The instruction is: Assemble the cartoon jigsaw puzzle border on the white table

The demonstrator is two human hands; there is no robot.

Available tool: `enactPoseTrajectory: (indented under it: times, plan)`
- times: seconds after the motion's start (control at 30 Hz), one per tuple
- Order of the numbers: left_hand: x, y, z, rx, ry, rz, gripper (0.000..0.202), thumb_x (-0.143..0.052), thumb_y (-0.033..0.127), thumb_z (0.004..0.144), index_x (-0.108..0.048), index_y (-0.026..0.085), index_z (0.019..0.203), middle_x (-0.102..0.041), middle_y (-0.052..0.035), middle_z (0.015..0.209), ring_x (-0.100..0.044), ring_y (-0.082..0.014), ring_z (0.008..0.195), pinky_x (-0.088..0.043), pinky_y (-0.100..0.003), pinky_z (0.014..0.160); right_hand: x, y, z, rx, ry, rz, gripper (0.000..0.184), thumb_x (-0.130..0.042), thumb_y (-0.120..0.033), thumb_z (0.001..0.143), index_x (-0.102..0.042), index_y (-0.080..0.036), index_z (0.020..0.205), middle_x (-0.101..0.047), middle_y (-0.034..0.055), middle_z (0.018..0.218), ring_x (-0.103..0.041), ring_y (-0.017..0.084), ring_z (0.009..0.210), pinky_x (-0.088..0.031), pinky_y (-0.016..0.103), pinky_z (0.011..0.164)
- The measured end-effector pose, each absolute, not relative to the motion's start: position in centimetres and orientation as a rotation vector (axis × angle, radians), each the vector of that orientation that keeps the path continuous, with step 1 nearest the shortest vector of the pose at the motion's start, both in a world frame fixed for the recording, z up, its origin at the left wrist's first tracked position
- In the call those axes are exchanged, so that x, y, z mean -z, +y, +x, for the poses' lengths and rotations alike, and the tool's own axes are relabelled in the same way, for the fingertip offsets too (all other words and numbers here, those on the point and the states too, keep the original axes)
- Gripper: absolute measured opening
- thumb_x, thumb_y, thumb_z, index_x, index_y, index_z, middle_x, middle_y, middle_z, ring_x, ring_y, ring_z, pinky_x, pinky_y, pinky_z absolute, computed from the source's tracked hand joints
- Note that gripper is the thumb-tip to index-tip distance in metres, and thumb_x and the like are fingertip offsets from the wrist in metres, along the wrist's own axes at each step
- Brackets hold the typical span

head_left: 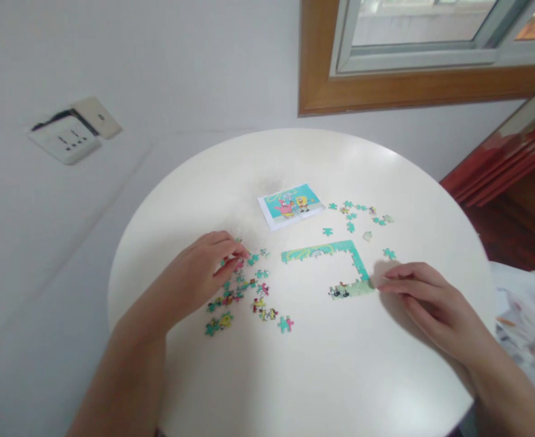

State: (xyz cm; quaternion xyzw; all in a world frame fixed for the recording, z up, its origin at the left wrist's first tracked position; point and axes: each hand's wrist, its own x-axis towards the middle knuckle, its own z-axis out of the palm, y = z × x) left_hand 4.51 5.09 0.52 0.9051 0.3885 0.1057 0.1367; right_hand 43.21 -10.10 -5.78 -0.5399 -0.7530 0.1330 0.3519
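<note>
A partly joined jigsaw frame (340,258), teal along its top and right side, lies at the middle of a round white table (317,364). My right hand (424,297) rests flat beside the frame's lower right corner, fingers stretched out and touching its edge. My left hand (204,273) lies over a scatter of loose colourful pieces (244,297), its fingertips drawn together on a piece I cannot make out. A small cartoon reference picture (291,205) lies further back.
More loose teal pieces (358,215) are spread behind the frame, right of the picture. A wall socket (67,136) sits on the white wall at left. A wood-framed window (422,54) is above, and red folded material (508,164) at right.
</note>
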Motion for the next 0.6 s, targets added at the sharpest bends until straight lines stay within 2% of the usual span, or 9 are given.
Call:
enactPoseTrajectory:
  times: [0.17,0.4,0.6]
  plan:
    - [-0.9,5.3,3.5,-0.364,1.165,2.594,0.027,-0.046,0.033,0.096,-0.07,0.02,0.097,-0.065,-0.0063,0.099,-0.061,-0.0223,0.093,-0.048,-0.035,0.084,5.6,-10.0,43.4,-0.324,-1.983,-1.386,0.036,-0.052,-0.01,0.089,-0.071,-0.031,0.11,-0.064,0.0057,0.114,-0.061,0.022,0.111,-0.051,0.035,0.093]
    - [-1.1,5.1,3.3,-0.299,1.165,2.579,0.027,-0.044,0.03,0.094,-0.069,0.021,0.099,-0.067,-0.0078,0.101,-0.061,-0.0237,0.098,-0.048,-0.038,0.09,5.7,-10.2,43.3,-0.342,-1.949,-1.434,0.035,-0.053,-0.013,0.089,-0.073,-0.033,0.109,-0.064,0.0063,0.115,-0.062,0.024,0.112,-0.053,0.038,0.092]
    - [-1.3,4.9,3.0,-0.262,1.178,2.558,0.027,-0.045,0.032,0.093,-0.07,0.021,0.095,-0.066,-0.0069,0.097,-0.062,-0.0235,0.095,-0.048,-0.038,0.089,5.7,-10.1,43.4,-0.325,-1.955,-1.434,0.034,-0.054,-0.014,0.089,-0.074,-0.034,0.109,-0.066,0.0061,0.114,-0.063,0.025,0.111,-0.054,0.039,0.091]
